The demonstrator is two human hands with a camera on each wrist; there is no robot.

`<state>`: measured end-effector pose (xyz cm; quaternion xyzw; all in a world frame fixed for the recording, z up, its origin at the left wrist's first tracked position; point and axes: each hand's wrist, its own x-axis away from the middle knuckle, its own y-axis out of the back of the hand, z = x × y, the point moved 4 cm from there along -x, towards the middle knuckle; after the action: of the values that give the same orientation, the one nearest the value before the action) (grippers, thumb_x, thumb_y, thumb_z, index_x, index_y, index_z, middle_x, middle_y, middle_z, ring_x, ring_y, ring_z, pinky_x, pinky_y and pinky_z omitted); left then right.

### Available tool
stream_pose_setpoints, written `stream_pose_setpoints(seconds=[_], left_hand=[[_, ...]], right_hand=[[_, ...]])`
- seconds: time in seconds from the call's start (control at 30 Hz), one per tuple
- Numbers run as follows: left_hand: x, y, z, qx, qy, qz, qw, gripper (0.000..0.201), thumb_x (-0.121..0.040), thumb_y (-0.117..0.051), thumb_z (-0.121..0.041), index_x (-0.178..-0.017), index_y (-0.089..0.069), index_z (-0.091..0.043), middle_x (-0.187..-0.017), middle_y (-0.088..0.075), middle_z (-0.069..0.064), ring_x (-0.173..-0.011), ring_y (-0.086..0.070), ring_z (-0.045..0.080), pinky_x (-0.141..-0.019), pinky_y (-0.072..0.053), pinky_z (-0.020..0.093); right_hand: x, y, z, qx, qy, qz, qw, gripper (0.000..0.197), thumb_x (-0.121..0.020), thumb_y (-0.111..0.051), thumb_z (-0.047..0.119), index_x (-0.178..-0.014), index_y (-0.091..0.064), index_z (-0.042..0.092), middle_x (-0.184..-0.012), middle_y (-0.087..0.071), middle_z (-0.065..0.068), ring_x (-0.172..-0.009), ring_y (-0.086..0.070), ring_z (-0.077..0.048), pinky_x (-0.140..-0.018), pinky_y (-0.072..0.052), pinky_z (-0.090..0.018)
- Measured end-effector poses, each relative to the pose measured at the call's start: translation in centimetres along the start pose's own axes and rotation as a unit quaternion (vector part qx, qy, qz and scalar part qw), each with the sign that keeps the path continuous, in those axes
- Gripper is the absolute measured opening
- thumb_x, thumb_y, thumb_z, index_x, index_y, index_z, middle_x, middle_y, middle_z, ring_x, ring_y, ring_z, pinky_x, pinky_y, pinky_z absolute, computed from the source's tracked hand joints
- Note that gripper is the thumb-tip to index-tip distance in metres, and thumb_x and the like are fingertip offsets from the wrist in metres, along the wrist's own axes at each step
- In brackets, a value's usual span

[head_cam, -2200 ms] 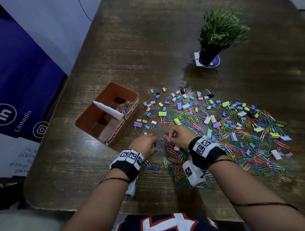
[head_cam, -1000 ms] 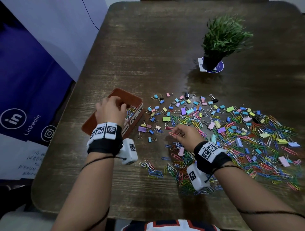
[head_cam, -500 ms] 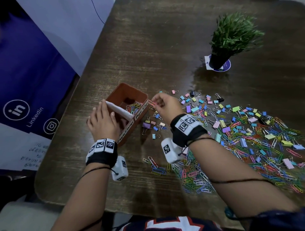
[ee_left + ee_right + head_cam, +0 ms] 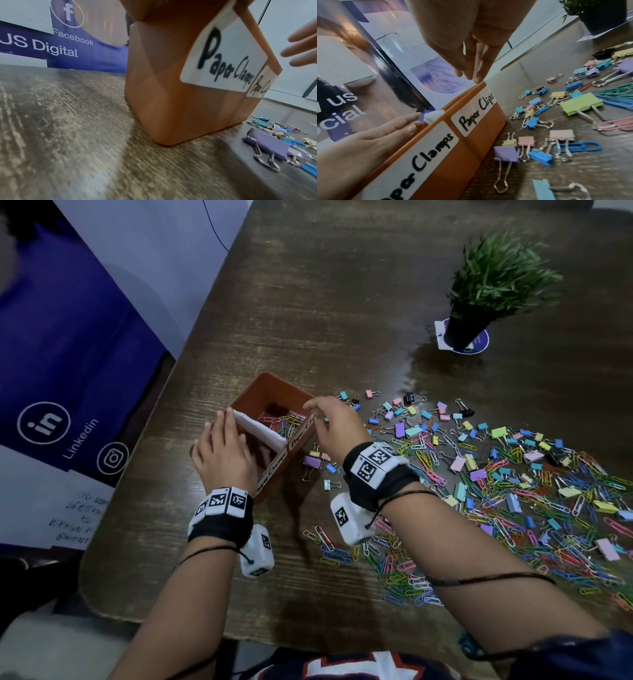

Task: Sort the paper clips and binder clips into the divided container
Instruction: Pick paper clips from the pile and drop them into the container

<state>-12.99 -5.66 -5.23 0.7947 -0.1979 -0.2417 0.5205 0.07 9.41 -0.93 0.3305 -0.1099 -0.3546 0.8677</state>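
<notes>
A dark wood-grain table (image 4: 308, 302) fills the view, with a blue social-media banner (image 4: 68, 344) along its left edge and a small potted plant (image 4: 493, 278) at the far right. The biggest thing on it is the heap of coloured paper clips (image 4: 513, 525), spread from the near middle out to the right, with the binder clips (image 4: 428, 426) scattered mostly along its far and left side.

The brown divided container (image 4: 270, 386) stands left of the heap, its long axis running from near-left to far-right. A white divider (image 4: 260, 429) crosses it; the near compartment is labelled "Paper Clamps" (image 4: 433, 151) and the far one "Paper Clips" (image 4: 477, 111). Some paper clips already lie in the far one.

The left hand (image 4: 224, 455) rests on the near compartment with fingers straight, their tips at the divider, seemingly steadying the box. The right hand (image 4: 334, 424) hovers over the far compartment's rim, fingers loosely extended and pointing down — nothing visible between them.

The heap lies right of and nearer than the container, so the right hand is the closer one for the next pick; each clip then travels left and away, to the far compartment.
</notes>
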Motion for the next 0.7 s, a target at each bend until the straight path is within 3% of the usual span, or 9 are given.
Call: stream_pose_setpoints(seconds=[0.2, 0.47, 0.6, 0.7], left_hand=[[0.0, 0.1, -0.1, 0.009, 0.001, 0.002, 1.0, 0.049, -0.101, -0.036, -0.025, -0.15, -0.03, -0.02, -0.155, -0.032, 0.002, -0.143, -0.023, 0.026, -0.114, -0.015, 0.048], [0.2, 1.5, -1.3, 0.026, -0.018, 0.004, 1.0, 0.042, -0.098, -0.042, -0.019, -0.14, -0.043, -0.019, -0.147, -0.039, 0.006, -0.136, -0.03, 0.03, -0.11, -0.019, 0.052], [0.7, 3.2, -3.7, 0.038, -0.075, -0.013, 0.996, 0.033, -0.094, -0.049, -0.024, -0.126, -0.051, -0.016, -0.127, -0.048, 0.011, -0.119, -0.04, 0.03, -0.099, -0.03, 0.046], [1.3, 4.0, -5.7, 0.116, -0.119, 0.029, 0.986, 0.023, -0.095, -0.052, -0.027, -0.115, -0.052, -0.016, -0.102, -0.056, 0.0, -0.095, -0.051, 0.019, -0.083, -0.044, 0.037]], right_hand=[[2.8, 1.0, -3.2, 0.016, -0.005, 0.01, 1.0, 0.025, -0.088, -0.051, 0.002, -0.105, -0.065, 0.014, -0.105, -0.061, -0.002, -0.085, -0.061, -0.018, -0.082, -0.052, -0.037], [7.1, 0.6, -7.1, 0.099, -0.087, 0.162, 0.978, 0.011, -0.09, -0.057, 0.015, -0.093, -0.064, 0.023, -0.092, -0.064, 0.007, -0.086, -0.062, -0.013, -0.082, -0.054, -0.036], [8.2, -1.0, -6.7, 0.126, -0.08, 0.239, 0.96, 0.008, -0.087, -0.06, 0.019, -0.082, -0.06, 0.026, -0.084, -0.065, 0.006, -0.081, -0.061, -0.013, -0.081, -0.054, -0.037], [9.4, -2.6, -5.8, 0.142, -0.087, 0.305, 0.938, 0.011, -0.084, -0.067, 0.031, -0.082, -0.059, 0.023, -0.086, -0.066, 0.002, -0.08, -0.063, -0.016, -0.077, -0.055, -0.036]])
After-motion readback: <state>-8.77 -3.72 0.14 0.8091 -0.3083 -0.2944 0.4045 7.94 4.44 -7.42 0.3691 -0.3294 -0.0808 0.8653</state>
